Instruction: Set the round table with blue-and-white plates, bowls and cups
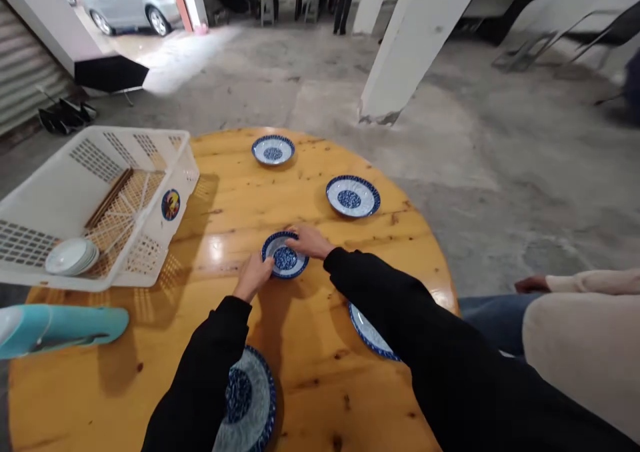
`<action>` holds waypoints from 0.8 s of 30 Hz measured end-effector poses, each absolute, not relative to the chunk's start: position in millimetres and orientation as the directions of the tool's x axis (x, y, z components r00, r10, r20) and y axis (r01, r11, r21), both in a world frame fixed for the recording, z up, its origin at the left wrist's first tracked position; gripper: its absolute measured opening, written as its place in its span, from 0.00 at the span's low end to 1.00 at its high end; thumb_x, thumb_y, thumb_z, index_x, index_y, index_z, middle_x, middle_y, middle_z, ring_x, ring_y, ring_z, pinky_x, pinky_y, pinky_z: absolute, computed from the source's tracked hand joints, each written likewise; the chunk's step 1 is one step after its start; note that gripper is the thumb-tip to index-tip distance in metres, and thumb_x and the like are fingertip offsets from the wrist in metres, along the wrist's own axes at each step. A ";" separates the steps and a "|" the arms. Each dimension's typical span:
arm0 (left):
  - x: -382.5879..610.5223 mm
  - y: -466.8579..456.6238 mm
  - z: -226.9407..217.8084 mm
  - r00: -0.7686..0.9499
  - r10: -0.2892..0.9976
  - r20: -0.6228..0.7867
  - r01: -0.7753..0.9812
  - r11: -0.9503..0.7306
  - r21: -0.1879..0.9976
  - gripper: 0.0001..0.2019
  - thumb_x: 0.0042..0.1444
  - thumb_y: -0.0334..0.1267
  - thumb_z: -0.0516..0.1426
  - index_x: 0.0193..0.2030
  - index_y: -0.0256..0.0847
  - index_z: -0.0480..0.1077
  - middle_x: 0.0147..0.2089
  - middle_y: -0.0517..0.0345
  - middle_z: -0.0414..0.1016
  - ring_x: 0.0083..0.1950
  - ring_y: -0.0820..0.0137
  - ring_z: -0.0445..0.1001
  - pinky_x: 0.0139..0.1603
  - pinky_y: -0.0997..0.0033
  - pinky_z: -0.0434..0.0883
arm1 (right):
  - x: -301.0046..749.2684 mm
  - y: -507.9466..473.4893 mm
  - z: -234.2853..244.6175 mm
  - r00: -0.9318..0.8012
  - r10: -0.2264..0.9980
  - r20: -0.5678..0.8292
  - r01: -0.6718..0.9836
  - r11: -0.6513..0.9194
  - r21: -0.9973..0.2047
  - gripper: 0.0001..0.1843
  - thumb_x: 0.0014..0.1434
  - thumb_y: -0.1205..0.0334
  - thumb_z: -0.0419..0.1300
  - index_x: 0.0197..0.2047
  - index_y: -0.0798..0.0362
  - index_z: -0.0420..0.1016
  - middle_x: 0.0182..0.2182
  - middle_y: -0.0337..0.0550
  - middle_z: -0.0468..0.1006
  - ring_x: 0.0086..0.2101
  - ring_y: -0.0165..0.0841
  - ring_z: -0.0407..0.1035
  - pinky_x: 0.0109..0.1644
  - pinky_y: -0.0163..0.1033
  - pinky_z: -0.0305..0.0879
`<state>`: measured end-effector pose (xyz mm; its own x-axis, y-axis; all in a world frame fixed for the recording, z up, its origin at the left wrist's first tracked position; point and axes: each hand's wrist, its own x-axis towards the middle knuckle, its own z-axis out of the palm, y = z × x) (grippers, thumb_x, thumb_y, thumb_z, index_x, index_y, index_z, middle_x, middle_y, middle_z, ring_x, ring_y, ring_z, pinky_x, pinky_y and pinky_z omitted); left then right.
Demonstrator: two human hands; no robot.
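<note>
Near the middle of the round wooden table (240,199), both hands grip a blue-and-white plate (285,259) by its rim. My left hand (254,275) is closed on its lower left edge, thumb over the rim. My right hand (309,241) is closed on the upper right edge. Whether the plate touches the table I cannot tell. Similar plates lie around it: a far plate (273,151), a right plate (353,197), a plate (373,335) partly under my right sleeve, and a larger-looking plate (253,399) partly behind my left sleeve.
A white plastic basket (145,259) at the left holds small white dishes (73,257) and a bundle of sticks (110,197). In front of it lies a turquoise thermos-like object (65,329). A seated person (580,345) is close on the right. A pillar (410,45) stands beyond the table.
</note>
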<state>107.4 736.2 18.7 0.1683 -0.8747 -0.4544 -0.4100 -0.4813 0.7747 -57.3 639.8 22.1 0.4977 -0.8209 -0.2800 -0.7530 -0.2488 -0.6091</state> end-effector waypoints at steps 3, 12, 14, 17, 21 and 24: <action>107.5 745.5 17.3 0.157 -0.861 -0.483 -0.274 -0.508 0.817 0.18 0.62 0.51 0.58 0.46 0.36 0.69 0.28 0.56 0.76 0.28 0.68 0.77 0.31 0.74 0.74 | -79.9 653.4 13.8 0.358 -0.894 -0.269 -0.682 -0.053 -0.729 0.21 0.66 0.53 0.57 0.55 0.59 0.77 0.49 0.52 0.81 0.48 0.39 0.74 0.51 0.37 0.68; 96.8 761.4 32.8 0.105 -0.825 -0.555 -0.060 -0.562 0.825 0.15 0.68 0.48 0.53 0.47 0.37 0.67 0.28 0.56 0.75 0.28 0.69 0.78 0.32 0.72 0.77 | -99.5 716.4 24.5 0.307 -0.800 -0.515 -0.400 0.383 -0.833 0.18 0.69 0.52 0.53 0.54 0.57 0.70 0.53 0.55 0.76 0.33 0.30 0.77 0.32 0.32 0.73; 93.8 759.6 31.2 0.122 -0.822 -0.556 -0.039 -0.564 0.825 0.12 0.68 0.44 0.52 0.47 0.36 0.68 0.31 0.55 0.77 0.30 0.69 0.78 0.32 0.73 0.77 | -91.0 722.9 21.0 0.313 -0.793 -0.523 -0.329 0.427 -0.842 0.15 0.70 0.55 0.51 0.51 0.56 0.70 0.50 0.52 0.77 0.32 0.29 0.76 0.35 0.33 0.75; 91.7 755.8 28.2 0.150 -0.821 -0.551 -0.036 -0.561 0.827 0.11 0.67 0.40 0.51 0.46 0.35 0.68 0.32 0.54 0.77 0.31 0.69 0.78 0.35 0.73 0.77 | -80.9 724.3 14.8 0.275 -0.840 -0.468 -0.281 0.396 -0.874 0.12 0.69 0.59 0.49 0.43 0.55 0.71 0.41 0.47 0.80 0.31 0.29 0.75 0.38 0.34 0.76; 92.1 748.7 27.6 0.172 -0.822 -0.544 -0.018 -0.554 0.832 0.09 0.65 0.39 0.52 0.44 0.36 0.68 0.33 0.54 0.78 0.33 0.68 0.79 0.38 0.68 0.79 | -75.7 715.8 12.8 0.229 -0.856 -0.464 -0.275 0.400 -0.874 0.11 0.65 0.62 0.51 0.34 0.55 0.69 0.32 0.44 0.79 0.29 0.30 0.74 0.39 0.36 0.76; 93.7 743.7 28.1 0.176 -0.823 -0.541 -0.020 -0.552 0.833 0.08 0.64 0.37 0.51 0.41 0.36 0.68 0.36 0.50 0.78 0.34 0.67 0.79 0.37 0.68 0.79 | -74.0 709.0 13.6 0.236 -0.856 -0.460 -0.232 0.410 -0.882 0.10 0.64 0.62 0.50 0.33 0.55 0.68 0.32 0.44 0.78 0.28 0.31 0.73 0.39 0.38 0.77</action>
<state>93.7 743.7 28.1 0.1758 -0.8226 -0.5407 -0.0202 -0.5522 0.8335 -74.0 709.0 13.6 0.2362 -0.8560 -0.4598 -0.2320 0.4098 -0.8822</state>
